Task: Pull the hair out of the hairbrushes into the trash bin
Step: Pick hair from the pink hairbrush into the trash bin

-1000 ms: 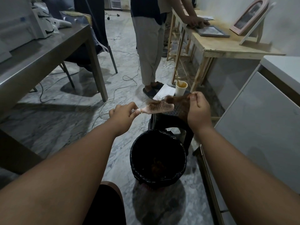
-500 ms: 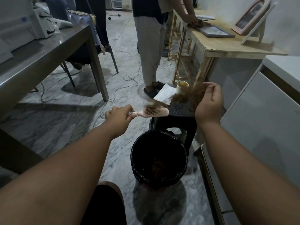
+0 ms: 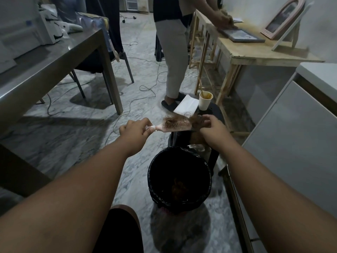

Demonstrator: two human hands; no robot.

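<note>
The pink hairbrush (image 3: 176,126) is held in the air, bristles up, level and crosswise, just above the near edge of a black stool (image 3: 213,111) and beyond the far rim of the trash bin (image 3: 149,179). The left hand (image 3: 135,129) grips its handle, fingers curled tight round it with the thumb on top. The right hand (image 3: 212,127) is at the brush's other end, fingertips closed in a pinch on a tuft of brown hair (image 3: 196,121) that trails off the bristles; more hair sits tangled on the brush head. The bin, lined with a black bag, stands on the marble floor (image 3: 145,73) under the forearms, with a brown clump lying inside. At the stool's far edge stand a paper cup (image 3: 205,100) and, at its far left corner, a white paper (image 3: 187,105). A steel table (image 3: 54,59) runs along the left, a wooden table (image 3: 255,52) on the right, where a standing person (image 3: 173,52) leans over a picture frame (image 3: 242,36). Cables (image 3: 145,88) loop across the floor, and a pale cabinet (image 3: 291,134) fills the right side
</note>
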